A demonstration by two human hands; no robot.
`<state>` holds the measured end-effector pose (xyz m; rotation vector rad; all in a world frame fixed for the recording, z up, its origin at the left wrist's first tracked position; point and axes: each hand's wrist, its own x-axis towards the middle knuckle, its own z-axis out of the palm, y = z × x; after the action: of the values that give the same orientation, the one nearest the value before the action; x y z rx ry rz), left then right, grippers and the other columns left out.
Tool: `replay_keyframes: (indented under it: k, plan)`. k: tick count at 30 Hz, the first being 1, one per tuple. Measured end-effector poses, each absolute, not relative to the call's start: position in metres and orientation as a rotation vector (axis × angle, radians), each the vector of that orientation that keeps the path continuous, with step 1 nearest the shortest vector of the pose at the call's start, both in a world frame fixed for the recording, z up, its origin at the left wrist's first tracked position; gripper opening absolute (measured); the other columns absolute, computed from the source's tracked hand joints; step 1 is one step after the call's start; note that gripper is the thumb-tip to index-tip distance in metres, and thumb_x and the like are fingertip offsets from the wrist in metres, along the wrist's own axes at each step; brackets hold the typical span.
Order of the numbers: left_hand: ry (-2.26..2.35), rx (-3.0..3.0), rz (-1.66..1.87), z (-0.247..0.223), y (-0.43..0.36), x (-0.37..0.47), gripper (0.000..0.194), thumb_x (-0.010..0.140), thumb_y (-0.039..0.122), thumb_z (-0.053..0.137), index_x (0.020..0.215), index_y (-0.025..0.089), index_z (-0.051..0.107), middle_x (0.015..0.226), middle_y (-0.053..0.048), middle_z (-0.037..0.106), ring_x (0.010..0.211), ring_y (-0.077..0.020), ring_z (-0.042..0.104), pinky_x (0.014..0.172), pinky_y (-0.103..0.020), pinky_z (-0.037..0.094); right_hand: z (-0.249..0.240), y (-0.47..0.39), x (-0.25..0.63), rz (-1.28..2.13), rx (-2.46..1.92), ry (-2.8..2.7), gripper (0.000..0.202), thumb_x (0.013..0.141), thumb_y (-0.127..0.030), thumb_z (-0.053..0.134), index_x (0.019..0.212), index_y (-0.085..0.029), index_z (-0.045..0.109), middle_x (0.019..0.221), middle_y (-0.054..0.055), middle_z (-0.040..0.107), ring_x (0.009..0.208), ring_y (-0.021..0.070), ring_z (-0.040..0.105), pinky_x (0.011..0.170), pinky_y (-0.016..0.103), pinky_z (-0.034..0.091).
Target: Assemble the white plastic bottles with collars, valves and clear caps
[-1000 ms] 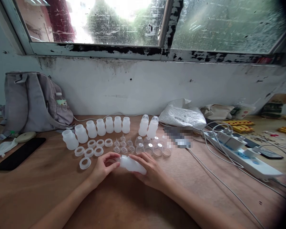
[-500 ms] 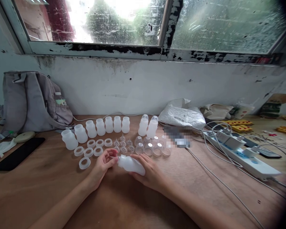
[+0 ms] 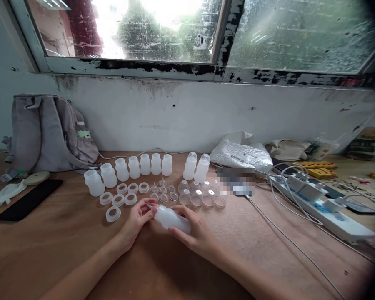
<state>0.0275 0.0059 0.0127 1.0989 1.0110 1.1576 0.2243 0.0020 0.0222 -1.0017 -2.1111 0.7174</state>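
My right hand (image 3: 195,231) is wrapped round a frosted white baby bottle (image 3: 174,221), tilted on its side with its neck to the left. At that neck, my left hand (image 3: 140,218) pinches a clear bottle nipple (image 3: 149,206), its pointed tip showing between the fingers. The fingers partly hide the join between nipple and bottle. Just beyond my hands lie several clear nipples (image 3: 163,197), white collar rings (image 3: 113,213) and clear dome caps (image 3: 196,198). Behind them several open bottles (image 3: 121,169) stand in a curved row. Two capped bottles (image 3: 201,168) stand to their right.
A grey backpack (image 3: 46,129) and a black phone-like slab (image 3: 29,200) occupy the left. Toward the right are a silver bag (image 3: 242,151), a device with a pixelated area (image 3: 237,181), a white power strip (image 3: 340,225) and trailing cables (image 3: 283,237). A wall with a window rises behind.
The view has shifted slightly. The bottle's base has dipped a little, and my left fingers have closed in nearer its neck. Both hands keep their hold.
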Motion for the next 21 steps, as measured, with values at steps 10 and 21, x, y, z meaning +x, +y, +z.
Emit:
replay_keyframes:
  k: [10, 21]
  plan:
    - [0.992, 1.144, 1.091, 0.012, -0.004, 0.033, 0.04, 0.065, 0.039, 0.067, 0.095, 0.014, 0.059, 0.092, -0.007, 0.065, 0.091, -0.0218, 0.056, 0.08, -0.029, 0.041, 0.031, -0.003, 0.222, 1.233, -1.092, -1.883, 0.035, 0.072, -0.04, 0.059, 0.101, -0.021, 0.05, 0.087, 0.003, 0.059, 0.075, 0.0168, 0.056, 0.061, 0.027, 0.044]
    - [0.745, 1.115, 1.136, 0.013, 0.002, 0.043, 0.059, 0.061, 0.044, 0.069, 0.112, 0.016, 0.053, 0.114, -0.011, 0.055, 0.11, -0.028, 0.046, 0.092, -0.036, 0.036, 0.023, -0.004, 0.207, 1.679, -0.847, -1.4, 0.044, 0.082, -0.052, 0.04, 0.119, -0.03, 0.038, 0.101, 0.004, 0.053, 0.085, 0.0151, 0.053, 0.07, 0.028, 0.043]
